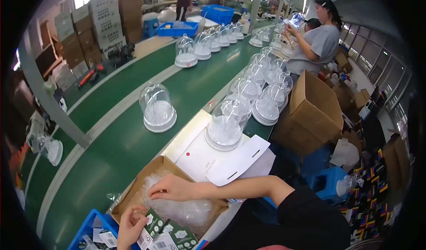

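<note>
My right hand (172,188) reaches across an open cardboard tray (133,191) filled with clear plastic pieces (193,212). Its fingers are curled together over the plastic; whether they pinch a piece is too small to tell. Just below it, at the tray's near left corner, my left hand (130,227) has its fingers bent inward, and what they hold is not clear. Green and white printed cards (171,236) lie right beside that hand, on the near side of the tray.
A blue bin (91,225) with white packets stands at lower left. Clear domes on white bases, one (225,125) close by, line the white bench (195,150) and the green conveyor (111,161). A large carton (310,112) stands at right, near a co-worker (313,46).
</note>
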The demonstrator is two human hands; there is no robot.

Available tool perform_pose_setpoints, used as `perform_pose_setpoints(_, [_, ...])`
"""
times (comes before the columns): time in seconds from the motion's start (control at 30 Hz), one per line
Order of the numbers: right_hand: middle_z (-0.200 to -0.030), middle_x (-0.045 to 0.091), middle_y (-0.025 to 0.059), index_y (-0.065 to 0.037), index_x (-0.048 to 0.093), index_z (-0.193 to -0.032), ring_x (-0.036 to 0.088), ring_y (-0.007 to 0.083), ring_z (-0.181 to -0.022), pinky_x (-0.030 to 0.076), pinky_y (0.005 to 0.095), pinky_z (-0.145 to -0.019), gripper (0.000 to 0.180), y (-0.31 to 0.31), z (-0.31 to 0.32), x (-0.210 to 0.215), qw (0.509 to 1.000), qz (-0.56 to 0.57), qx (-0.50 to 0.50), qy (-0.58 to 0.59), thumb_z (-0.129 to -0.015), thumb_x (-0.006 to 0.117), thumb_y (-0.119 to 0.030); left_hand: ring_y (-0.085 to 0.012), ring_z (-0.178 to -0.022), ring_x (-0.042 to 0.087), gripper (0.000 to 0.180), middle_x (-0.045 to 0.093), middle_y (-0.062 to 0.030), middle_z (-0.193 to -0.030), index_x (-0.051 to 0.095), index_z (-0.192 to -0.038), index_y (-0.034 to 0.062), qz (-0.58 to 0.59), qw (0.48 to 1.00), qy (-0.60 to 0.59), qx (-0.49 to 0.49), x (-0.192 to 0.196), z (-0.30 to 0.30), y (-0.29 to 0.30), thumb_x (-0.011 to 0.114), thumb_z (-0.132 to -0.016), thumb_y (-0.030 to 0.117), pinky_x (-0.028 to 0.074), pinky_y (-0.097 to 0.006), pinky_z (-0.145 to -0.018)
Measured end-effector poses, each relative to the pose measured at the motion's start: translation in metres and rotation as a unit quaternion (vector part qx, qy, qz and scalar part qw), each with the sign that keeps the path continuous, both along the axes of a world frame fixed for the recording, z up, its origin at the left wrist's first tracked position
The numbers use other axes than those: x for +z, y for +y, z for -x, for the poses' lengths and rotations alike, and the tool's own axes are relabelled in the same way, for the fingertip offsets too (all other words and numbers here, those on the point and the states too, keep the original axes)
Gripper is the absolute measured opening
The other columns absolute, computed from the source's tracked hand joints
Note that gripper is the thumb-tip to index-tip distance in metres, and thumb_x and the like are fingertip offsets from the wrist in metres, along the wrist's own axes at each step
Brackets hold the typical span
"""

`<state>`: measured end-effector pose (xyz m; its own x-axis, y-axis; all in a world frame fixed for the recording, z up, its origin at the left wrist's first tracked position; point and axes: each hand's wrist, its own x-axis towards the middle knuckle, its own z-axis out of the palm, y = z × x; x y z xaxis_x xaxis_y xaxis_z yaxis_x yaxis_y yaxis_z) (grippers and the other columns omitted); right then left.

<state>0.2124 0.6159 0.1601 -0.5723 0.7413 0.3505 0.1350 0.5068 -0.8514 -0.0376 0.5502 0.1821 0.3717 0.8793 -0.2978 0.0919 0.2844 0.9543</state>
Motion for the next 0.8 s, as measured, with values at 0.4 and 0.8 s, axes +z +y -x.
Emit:
perform_pose_setpoints(0.4, [-0.110,0.061,0.0188,-0.003,0.055,-0.091,0.060,0.0347,-0.099,0.048,0.0392,-0.085,0.010,-0.021,0.033,0.030,0.988,-0.151,-0.006,0.028,-0.090,0.059,-0.012,-0.0169,-0.098,0.063,0.055,0.065,-0.0120,-0.104,0.044,-0.126,0.0006,-0.096,0.989,-0.087,0.072,0.007,-0.010,0.008,0.063,-0.076,-0.011,0.051,-0.029,-0.086])
perform_pose_setpoints(0.8, [-0.090,0.062,0.0052,0.000,0.056,-0.098,0.058,0.0105,-0.081,0.048,0.0277,-0.071,0.014,-0.033,0.043,-0.008,0.960,0.245,0.114,0.070,-0.095,0.054,-0.014,-0.0131,-0.082,0.062,0.047,0.063,-0.0080,-0.095,0.052,-0.119,-0.0006,-0.316,0.921,0.157,0.164,-0.017,-0.013,0.003,0.070,-0.077,-0.007,0.049,-0.024,-0.071])
